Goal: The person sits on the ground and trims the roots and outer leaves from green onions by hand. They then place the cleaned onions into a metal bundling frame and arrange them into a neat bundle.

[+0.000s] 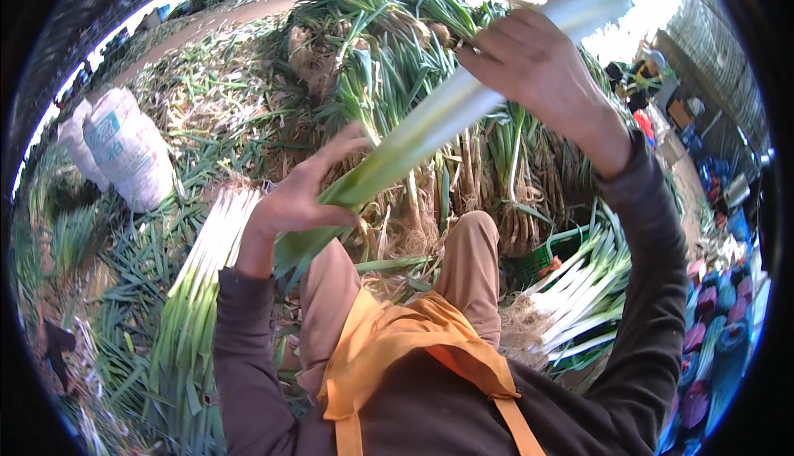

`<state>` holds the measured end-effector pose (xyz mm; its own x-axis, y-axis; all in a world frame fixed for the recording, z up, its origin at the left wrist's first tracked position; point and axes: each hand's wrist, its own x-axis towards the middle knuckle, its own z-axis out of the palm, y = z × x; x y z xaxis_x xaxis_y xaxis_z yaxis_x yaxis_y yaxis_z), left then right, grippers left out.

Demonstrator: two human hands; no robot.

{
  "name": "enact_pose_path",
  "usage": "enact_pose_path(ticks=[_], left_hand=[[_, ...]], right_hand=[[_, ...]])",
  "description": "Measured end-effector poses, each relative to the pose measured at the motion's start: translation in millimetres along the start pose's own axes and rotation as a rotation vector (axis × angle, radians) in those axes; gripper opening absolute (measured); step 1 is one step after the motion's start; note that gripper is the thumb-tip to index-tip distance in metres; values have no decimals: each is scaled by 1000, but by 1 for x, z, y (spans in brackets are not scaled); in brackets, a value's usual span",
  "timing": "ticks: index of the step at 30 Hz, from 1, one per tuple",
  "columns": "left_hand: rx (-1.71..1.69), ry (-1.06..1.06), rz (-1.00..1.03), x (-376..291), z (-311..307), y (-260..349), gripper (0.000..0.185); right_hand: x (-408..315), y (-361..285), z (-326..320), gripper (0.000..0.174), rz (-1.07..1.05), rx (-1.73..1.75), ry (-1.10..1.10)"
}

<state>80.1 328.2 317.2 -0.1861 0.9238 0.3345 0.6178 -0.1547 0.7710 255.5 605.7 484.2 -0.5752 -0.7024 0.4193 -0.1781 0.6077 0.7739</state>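
Observation:
My right hand (539, 62) is closed around the pale upper part of a long leek-like stalk (415, 130), raised slantwise in front of me. The stalk's far end is blurred against bright light. Lower down, its green part passes by my left hand (294, 195), whose thumb lies across the leaves while the fingers stretch out apart. Whether that hand grips the stalk is not clear. Left of my knees lies a bundle of stalks (214, 251) with white shanks and roots at the far end. More white stalks (577, 298) rest at my right, roots towards me.
Beyond my knees stands a heap of untrimmed stalks (397, 83) with dry roots. A green plastic crate (552, 251) sits under the right-hand stalks. White woven sacks (130, 152) bearing writing stand at left, among leaf scraps (211, 96). A person (645, 77) is at far right.

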Motion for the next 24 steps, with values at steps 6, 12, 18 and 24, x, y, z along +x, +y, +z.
enact_pose_path(ticks=[6,12,18,24], left_hand=[[-14,-119,-71,20,44,4,123],[-110,-126,-154,26,48,11,111],[-415,-378,-375,34,59,25,100],[-397,-467,-603,7,108,-25,96]], right_hand=[[-20,-29,-17,35,-6,-87,46],[-55,-29,6,40,138,-32,-28],[-108,-51,53,39,367,263,-207],[-178,-161,131,40,552,637,-436]])
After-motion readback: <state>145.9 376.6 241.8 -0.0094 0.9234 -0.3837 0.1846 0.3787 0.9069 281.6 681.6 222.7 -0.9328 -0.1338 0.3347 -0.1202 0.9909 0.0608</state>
